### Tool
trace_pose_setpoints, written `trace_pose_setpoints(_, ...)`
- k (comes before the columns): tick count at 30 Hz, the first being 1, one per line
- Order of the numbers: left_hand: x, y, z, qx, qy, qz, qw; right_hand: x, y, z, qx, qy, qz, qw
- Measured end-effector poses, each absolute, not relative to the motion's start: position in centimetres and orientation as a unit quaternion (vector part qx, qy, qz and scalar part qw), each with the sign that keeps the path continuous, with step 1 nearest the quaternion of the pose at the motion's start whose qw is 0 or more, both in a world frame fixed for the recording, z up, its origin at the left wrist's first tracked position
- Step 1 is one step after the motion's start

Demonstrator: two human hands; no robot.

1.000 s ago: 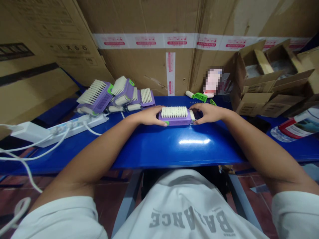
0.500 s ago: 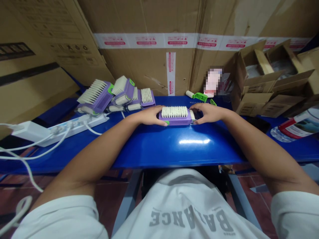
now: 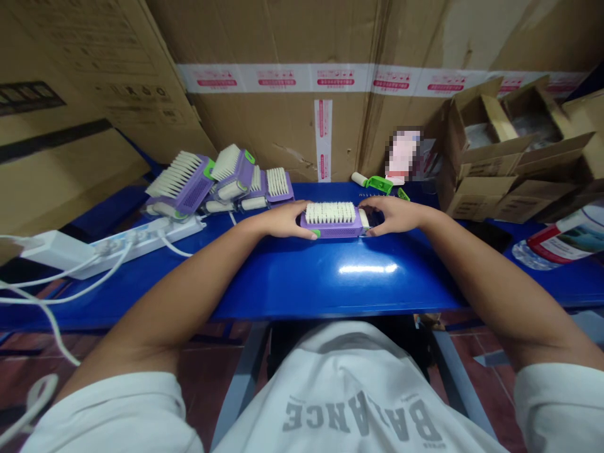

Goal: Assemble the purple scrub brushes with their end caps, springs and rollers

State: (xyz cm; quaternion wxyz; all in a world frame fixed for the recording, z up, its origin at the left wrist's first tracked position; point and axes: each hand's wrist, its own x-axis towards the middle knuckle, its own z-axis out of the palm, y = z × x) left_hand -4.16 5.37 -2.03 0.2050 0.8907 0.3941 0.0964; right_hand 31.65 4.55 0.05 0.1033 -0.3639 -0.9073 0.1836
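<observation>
A purple brush with white bristles facing up lies lengthwise between my hands at the middle of the blue table. My left hand grips its left end, thumb in front by a small green part. Around the right end, next to a cream roller piece, curls my right hand, its thumb and fingers on either side. Behind that hand sit a green plastic bracket, a white roller and a row of small screws.
Several purple brushes are piled at the left, behind a white power strip with cables. Open cardboard boxes and a water bottle stand at the right. A big carton walls off the back.
</observation>
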Motion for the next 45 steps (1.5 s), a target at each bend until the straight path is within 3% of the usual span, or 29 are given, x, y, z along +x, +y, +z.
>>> trace_pose_setpoints(45, -4.3, 5.6, -2.3, 0.897, 0.380, 0.107, 0.199, 32.0, 4.2, 0.6, -0.392, -0.905, 0.157, 0.058)
